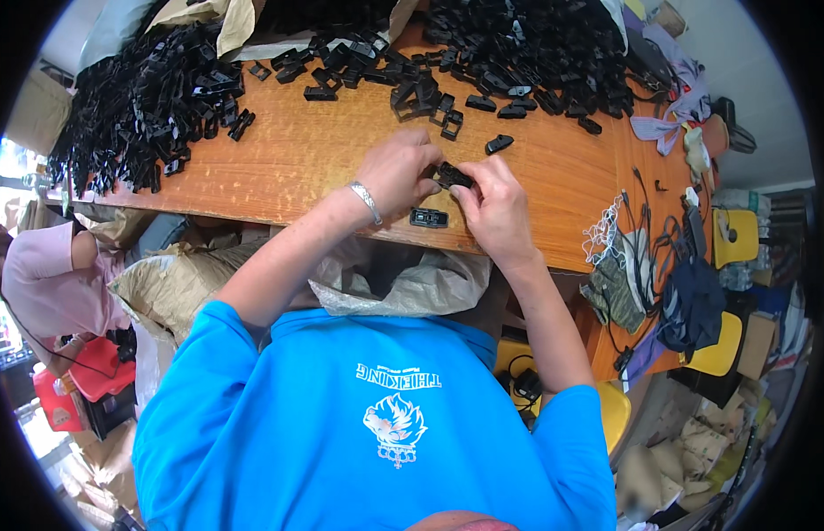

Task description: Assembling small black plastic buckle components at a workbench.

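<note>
Between my two hands, over the near edge of the wooden table (315, 173), is a small black plastic part (454, 175). My left hand (401, 170) pinches its left end with thumb and fingers. My right hand (498, 205) grips its right side, thumb below and fingers above. Just below them a second black plastic piece (429, 218) lies flat at the table edge, its hollow inner side facing up. Another loose black piece (499, 144) rests a little beyond my right hand. Fine details of the held part are too small to make out.
A big heap of black parts (146, 106) covers the table's left; another heap (536, 44) lies at the back right. Black frame-like pieces (416, 96) are scattered between. Cables and a dark cloth (693, 301) lie at the right edge. A plastic sack (403, 288) covers my lap.
</note>
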Motion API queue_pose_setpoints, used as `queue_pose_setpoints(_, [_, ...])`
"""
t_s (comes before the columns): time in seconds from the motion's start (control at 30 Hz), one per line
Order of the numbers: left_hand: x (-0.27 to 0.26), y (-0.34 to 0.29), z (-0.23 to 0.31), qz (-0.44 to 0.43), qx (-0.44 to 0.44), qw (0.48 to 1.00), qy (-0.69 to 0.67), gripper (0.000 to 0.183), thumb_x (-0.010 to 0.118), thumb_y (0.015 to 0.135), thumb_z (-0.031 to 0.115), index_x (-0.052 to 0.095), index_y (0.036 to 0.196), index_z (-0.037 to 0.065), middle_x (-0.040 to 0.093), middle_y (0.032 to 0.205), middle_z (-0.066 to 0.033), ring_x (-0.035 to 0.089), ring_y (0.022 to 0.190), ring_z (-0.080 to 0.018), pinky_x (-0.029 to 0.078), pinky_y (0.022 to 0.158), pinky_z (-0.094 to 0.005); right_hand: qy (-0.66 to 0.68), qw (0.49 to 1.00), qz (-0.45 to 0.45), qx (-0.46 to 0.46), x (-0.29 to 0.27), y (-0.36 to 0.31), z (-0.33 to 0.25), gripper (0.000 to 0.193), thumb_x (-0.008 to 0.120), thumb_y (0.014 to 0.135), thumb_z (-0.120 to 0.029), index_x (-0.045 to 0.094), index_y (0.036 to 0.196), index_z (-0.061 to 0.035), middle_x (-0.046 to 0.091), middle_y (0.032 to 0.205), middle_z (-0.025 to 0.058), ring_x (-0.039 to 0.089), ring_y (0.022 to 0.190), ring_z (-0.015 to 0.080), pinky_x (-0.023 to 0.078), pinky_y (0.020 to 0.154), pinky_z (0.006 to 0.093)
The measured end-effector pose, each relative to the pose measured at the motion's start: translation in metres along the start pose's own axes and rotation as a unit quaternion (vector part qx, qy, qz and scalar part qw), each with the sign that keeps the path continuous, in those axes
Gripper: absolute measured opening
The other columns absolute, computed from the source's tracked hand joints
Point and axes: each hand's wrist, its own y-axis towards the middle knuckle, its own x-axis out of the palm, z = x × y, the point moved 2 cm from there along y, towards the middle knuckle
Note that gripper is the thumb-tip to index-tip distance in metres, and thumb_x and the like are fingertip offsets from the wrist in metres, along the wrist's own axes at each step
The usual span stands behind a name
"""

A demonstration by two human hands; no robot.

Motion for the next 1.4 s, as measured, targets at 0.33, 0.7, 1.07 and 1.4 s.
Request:
queue_pose_setpoints(0.33, [0.003,0.0,-0.018,-0.041,-0.094,0.975,-0.195,0.02,0.078,0.084,0.02,0.073,0.099,0.007,0.065,0.091,-0.0126,0.064,0.094,-0.0346,0.052,0.082,-0.044,-0.036,0.997,-0.039,-0.054,0.004,0.007,-0.004,0.025,0.077,0.078,0.001,0.074,0.102,0.0015,0.06,0.095,0.0163,0.065,0.085,0.0357,0.054,0.074,0.0436])
queue_pose_setpoints(0.7, [0.005,-0.007,-0.001,0.052,-0.045,0.996,0.048,0.015,0.072,0.089,0.027,0.071,0.089,0.012,0.065,0.089,-0.0107,0.063,0.092,-0.0336,0.051,0.078,-0.0455,-0.017,0.994,-0.087,0.07,0.006,0.003,0.008,0.029,0.084,0.077,-0.01,0.077,0.104,-0.004,0.065,0.088,0.0123,0.068,0.075,0.0259,0.055,0.072,0.0376])
queue_pose_setpoints(1.07, [0.0,0.001,0.012,0.054,-0.06,0.997,0.001,0.024,0.074,0.088,0.031,0.069,0.096,0.009,0.069,0.094,-0.012,0.068,0.088,-0.0351,0.053,0.075,-0.0455,-0.04,0.999,-0.003,0.037,-0.025,0.016,0.034,0.021,0.078,0.084,-0.01,0.076,0.103,-0.0025,0.067,0.095,0.0147,0.068,0.085,0.0313,0.055,0.079,0.0399])
queue_pose_setpoints(1.4, [0.027,0.06,0.005,0.145,-0.072,0.97,0.18,0.026,0.073,0.085,0.019,0.061,0.103,0.004,0.067,0.097,-0.0149,0.066,0.094,-0.0333,0.055,0.08,-0.0432,-0.203,0.979,0.02,-0.018,-0.017,0.04,0.048,0.019,0.073,0.088,-0.013,0.073,0.106,-0.006,0.064,0.1,0.0128,0.067,0.093,0.0335,0.055,0.08,0.0437])
